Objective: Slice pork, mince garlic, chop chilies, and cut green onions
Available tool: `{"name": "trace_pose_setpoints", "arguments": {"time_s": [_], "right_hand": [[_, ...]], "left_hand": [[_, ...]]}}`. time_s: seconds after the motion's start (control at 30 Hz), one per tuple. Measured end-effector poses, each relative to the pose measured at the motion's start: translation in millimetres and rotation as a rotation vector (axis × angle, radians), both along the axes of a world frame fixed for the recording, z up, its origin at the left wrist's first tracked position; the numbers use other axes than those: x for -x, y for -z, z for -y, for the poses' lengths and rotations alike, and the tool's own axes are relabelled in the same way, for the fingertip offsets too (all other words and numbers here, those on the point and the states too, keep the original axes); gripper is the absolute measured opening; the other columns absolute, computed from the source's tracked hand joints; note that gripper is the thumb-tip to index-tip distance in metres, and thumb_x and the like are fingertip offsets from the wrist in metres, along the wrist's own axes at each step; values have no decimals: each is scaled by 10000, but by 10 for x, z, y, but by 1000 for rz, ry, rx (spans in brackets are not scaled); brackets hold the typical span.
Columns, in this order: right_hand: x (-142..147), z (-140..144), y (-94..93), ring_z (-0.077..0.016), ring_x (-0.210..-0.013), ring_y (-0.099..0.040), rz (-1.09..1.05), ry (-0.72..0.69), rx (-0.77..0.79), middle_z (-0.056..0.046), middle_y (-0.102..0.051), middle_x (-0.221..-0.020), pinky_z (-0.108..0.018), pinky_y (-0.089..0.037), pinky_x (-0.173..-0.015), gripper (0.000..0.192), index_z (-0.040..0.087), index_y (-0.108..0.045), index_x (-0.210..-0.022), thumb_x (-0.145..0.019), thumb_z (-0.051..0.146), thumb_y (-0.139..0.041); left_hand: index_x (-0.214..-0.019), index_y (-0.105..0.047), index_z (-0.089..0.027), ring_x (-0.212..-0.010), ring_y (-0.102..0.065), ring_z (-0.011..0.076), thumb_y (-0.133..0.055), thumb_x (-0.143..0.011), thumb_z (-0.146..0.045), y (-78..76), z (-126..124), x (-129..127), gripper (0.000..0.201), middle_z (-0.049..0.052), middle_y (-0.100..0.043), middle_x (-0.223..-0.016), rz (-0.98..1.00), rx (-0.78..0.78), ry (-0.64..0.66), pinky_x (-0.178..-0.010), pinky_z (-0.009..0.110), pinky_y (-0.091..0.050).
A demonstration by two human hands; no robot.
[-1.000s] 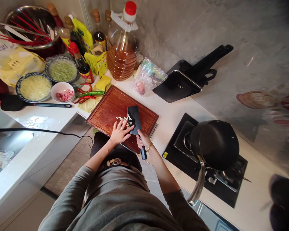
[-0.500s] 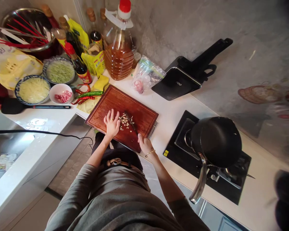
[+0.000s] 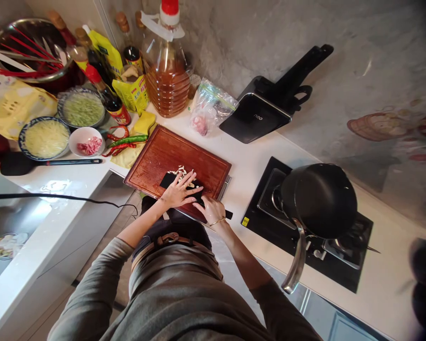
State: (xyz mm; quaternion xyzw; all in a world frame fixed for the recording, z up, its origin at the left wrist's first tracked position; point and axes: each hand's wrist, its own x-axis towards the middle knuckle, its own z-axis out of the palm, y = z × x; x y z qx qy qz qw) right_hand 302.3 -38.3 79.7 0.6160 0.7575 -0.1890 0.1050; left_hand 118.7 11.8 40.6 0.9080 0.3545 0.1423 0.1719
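On a cluttered kitchen counter (image 3: pixel 255 161), the right hand (image 3: pixel 212 210) grips the knife (image 3: pixel 170 180); the left hand (image 3: pixel 177 190) presses flat on its blade, fingers at twelve o'clock risking a cut near the garlic (image 3: pixel 180 170).

black knife (image 3: pixel 170 180), red-brown board (image 3: pixel 163 156)

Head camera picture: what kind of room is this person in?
It looks like a home kitchen. A black pot sits on a gas stove, a wooden cutting board with chopped bits lies on the white counter, and a big bottle of cooking oil stands by the wall.
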Motion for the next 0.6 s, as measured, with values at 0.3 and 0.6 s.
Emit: {"name": "trace_pose_setpoints", "arguments": {"time_s": [0.3, 0.6], "right_hand": [[-252, 181, -36, -178, -699, -639, -2, 46, -37, -79, -715, -798, -257, -327, -583, 458, 190, -664, -874, -882, 569, -407], [-433, 443, 202, -203, -721, -665, -220, 402, 39, -100, -720, -810, -265, -415, -619, 497, 172, -653, -928, -910, 523, -302]], "left_hand": [[-1361, -399, -369, -1424, -133, 284, -450, -878, -485, 352, -303, 283, 500, 44, -146, -1547, -6, 96, -151, -1127, 550, -77], [-1393, -378, -222, -1373, -301, 221, -265, -936, -496, 413, -378, 427, 545, 95, -349, -1472, 708, 276, -751, -1143, 427, -205]]}}
